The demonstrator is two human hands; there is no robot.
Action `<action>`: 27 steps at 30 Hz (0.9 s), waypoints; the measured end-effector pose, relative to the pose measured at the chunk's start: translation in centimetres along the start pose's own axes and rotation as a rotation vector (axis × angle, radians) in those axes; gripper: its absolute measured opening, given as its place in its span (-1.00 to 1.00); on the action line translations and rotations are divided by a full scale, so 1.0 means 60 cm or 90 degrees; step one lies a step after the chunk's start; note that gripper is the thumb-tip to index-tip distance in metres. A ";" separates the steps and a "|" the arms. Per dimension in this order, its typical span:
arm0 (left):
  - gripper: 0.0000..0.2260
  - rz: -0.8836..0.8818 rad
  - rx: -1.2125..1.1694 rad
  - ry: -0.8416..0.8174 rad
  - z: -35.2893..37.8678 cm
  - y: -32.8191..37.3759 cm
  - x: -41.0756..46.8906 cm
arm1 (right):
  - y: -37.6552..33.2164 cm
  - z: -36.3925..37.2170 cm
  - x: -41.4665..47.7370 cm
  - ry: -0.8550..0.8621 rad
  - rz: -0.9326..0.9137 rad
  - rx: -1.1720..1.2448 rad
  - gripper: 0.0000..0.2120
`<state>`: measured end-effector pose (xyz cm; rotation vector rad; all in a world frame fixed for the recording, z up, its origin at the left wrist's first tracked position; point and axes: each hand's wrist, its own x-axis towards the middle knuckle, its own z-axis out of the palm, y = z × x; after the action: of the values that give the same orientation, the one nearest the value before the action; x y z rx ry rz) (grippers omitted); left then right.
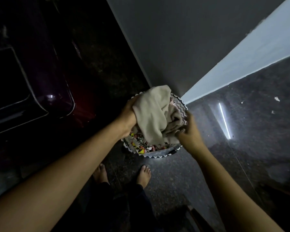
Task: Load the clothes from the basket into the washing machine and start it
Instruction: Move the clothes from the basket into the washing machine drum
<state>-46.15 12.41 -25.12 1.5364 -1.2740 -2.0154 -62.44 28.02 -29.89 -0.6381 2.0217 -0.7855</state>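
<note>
Head view: two hands, left hand (128,114) and right hand (190,131), clutching one cloth (151,114) over one basket (157,156).

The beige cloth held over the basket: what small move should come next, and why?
Probably lift the beige cloth clear of the basket and swing it left toward the dark washing machine. The left hand and the right hand both grip it, and it is bunched above the rim, while a patterned cloth lies in the basket underneath.
</note>
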 end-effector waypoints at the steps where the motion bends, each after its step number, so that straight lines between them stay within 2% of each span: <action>1: -0.75 0.007 0.009 -0.018 0.006 0.015 -0.015 | -0.014 0.006 -0.007 -0.047 -0.029 -0.061 -0.02; 3: -0.75 0.024 0.014 -0.070 0.014 0.050 -0.049 | -0.035 0.015 -0.017 -0.111 -0.057 -0.131 0.14; 5: -0.76 0.051 0.007 -0.089 0.018 0.091 -0.084 | -0.068 0.008 -0.031 -0.117 -0.067 -0.143 0.12; 7: -0.77 0.090 0.001 -0.093 0.017 0.144 -0.128 | -0.117 -0.017 -0.061 -0.084 -0.079 -0.086 -0.12; 9: -0.74 0.124 0.004 -0.087 0.004 0.193 -0.164 | -0.170 -0.045 -0.094 -0.050 -0.069 0.042 -0.51; 11: -0.72 0.169 0.016 -0.055 -0.015 0.249 -0.203 | -0.224 -0.072 -0.130 -0.034 -0.076 0.139 -0.67; 16: -0.79 0.299 0.050 0.067 -0.072 0.367 -0.294 | -0.370 -0.125 -0.203 -0.050 -0.152 0.297 -0.68; 20: -0.85 0.358 0.017 0.165 -0.129 0.453 -0.367 | -0.500 -0.140 -0.254 -0.080 -0.246 0.323 -0.69; 25: -0.71 0.398 -0.069 0.191 -0.202 0.547 -0.461 | -0.664 -0.112 -0.311 -0.190 -0.360 0.309 -0.77; 27: -0.69 0.392 -0.089 0.182 -0.230 0.569 -0.488 | -0.723 -0.085 -0.327 -0.264 -0.393 0.321 -0.73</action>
<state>-31.71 7.15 19.33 1.1295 -1.2571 -1.4068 -50.57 13.70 14.25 -1.0353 1.1789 -1.3365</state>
